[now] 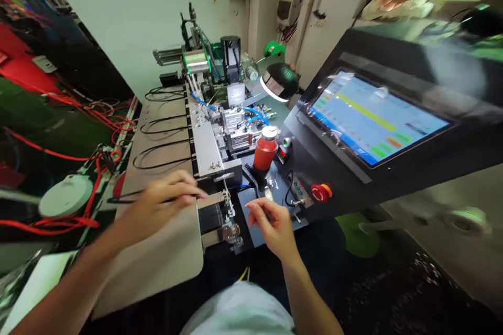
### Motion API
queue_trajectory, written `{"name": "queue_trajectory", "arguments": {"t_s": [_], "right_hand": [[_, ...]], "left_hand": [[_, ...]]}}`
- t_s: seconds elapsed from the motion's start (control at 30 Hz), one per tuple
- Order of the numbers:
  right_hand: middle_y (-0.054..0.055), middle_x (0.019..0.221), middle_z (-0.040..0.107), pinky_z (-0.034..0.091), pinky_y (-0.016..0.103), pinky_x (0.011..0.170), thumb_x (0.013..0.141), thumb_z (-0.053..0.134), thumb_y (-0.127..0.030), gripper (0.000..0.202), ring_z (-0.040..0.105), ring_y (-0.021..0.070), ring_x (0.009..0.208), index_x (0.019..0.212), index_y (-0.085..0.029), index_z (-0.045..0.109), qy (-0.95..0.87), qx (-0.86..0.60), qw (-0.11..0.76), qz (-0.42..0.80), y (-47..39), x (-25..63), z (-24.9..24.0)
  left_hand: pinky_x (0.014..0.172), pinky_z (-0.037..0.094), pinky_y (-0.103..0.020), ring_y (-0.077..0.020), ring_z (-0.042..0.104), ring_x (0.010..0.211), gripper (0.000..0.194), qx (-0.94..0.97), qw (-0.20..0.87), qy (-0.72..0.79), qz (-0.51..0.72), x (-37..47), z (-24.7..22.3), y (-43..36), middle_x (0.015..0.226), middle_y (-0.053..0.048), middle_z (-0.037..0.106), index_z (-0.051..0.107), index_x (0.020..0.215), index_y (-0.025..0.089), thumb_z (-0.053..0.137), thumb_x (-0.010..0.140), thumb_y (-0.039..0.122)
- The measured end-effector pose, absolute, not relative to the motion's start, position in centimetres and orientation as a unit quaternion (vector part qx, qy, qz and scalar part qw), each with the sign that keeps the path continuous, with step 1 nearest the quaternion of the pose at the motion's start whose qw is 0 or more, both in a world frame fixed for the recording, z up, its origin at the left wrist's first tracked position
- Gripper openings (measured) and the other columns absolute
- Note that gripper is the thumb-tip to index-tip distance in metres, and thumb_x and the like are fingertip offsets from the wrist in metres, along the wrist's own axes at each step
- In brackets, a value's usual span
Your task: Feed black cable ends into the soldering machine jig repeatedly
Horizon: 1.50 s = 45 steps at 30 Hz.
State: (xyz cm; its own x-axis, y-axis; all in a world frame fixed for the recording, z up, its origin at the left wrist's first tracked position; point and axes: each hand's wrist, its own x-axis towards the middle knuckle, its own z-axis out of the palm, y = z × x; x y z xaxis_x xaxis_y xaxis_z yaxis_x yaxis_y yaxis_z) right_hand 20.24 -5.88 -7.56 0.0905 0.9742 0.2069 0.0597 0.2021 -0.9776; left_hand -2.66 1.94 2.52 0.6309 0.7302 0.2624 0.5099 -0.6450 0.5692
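Note:
My left hand [167, 201] is blurred over the beige work surface [165, 261], its fingers closed together near a flat metal strip [210, 200] and a looped black cable; anything between the fingertips is too small to tell. Over the dark plate at the machine's front, my right hand [273, 222] has its thumb and fingers pinched together, with nothing I can make out between them. Small metal fixtures [230, 207] lie between the two hands. Just beyond my right hand stand small clear and metallic pieces [270, 188] and a red bottle with a white cap [264, 149].
A lit touchscreen [377, 115] on a black panel fills the right, with a red emergency button [321, 192] below it. Behind are a round lamp [280, 81] and pneumatic cylinders [238, 133]. Black cables loop at left, beyond them orange hoses [51, 225] and a white round lid [66, 195].

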Motion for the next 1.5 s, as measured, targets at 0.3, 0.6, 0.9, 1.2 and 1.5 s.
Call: {"name": "queue_trajectory", "arguments": {"t_s": [0.3, 0.6, 0.9, 1.2, 1.5], "right_hand": [[0.004, 0.081, 0.068, 0.049, 0.026, 0.065, 0.090, 0.059, -0.035, 0.018, 0.062, 0.0155, 0.072, 0.091, -0.019, 0.068, -0.528, -0.492, 0.540, 0.433, -5.6, 19.4, -8.9], [-0.001, 0.064, 0.055, 0.039, 0.025, 0.057, 0.090, 0.058, -0.032, 0.023, 0.048, 0.0114, 0.060, 0.072, -0.018, 0.060, -0.609, -0.444, 0.484, 0.445, -4.6, 19.5, -8.6], [0.003, 0.063, 0.056, 0.043, 0.031, 0.060, 0.094, 0.048, -0.034, 0.022, 0.054, 0.0165, 0.062, 0.076, -0.022, 0.051, -0.521, -0.537, 0.639, 0.178, -5.4, 15.3, -10.7], [-0.001, 0.066, 0.053, 0.039, 0.025, 0.056, 0.093, 0.051, -0.038, 0.026, 0.048, 0.0122, 0.060, 0.076, -0.019, 0.056, -0.480, -0.552, 0.597, 0.330, -4.6, 18.0, -10.7], [-0.002, 0.062, 0.050, 0.036, 0.024, 0.054, 0.090, 0.054, -0.041, 0.029, 0.045, 0.0116, 0.057, 0.072, -0.018, 0.056, -0.466, -0.564, 0.588, 0.344, -4.4, 18.4, -11.2]], "left_hand": [[0.065, 0.043, -0.022, -0.0121, 0.056, 0.069, 0.019, 0.790, 0.361, 0.430, 0.247, 1.8, -3.2, -0.4, 0.080, -0.002, 0.063, 0.067, 0.091, 0.016, 0.052, 0.092, 0.028], [0.065, 0.040, -0.022, -0.0116, 0.055, 0.069, 0.019, 0.859, 0.317, 0.356, 0.185, 0.9, -3.4, -0.2, 0.076, -0.002, 0.060, 0.067, 0.083, 0.016, 0.053, 0.092, 0.025], [0.063, 0.042, -0.022, -0.0124, 0.054, 0.069, 0.025, 0.732, 0.435, 0.442, 0.281, 3.1, -3.5, -1.9, 0.073, -0.001, 0.062, 0.065, 0.075, 0.015, 0.055, 0.091, 0.033], [0.066, 0.040, -0.025, -0.0146, 0.057, 0.073, 0.030, 0.780, 0.293, 0.512, 0.210, 1.2, -4.4, 0.8, 0.079, -0.004, 0.065, 0.066, 0.074, 0.016, 0.045, 0.093, 0.028], [0.069, 0.039, -0.027, -0.0168, 0.060, 0.075, 0.028, 0.775, 0.248, 0.565, 0.138, 1.5, -5.7, 1.6, 0.080, -0.002, 0.069, 0.067, 0.075, 0.019, 0.046, 0.092, 0.027]]}}
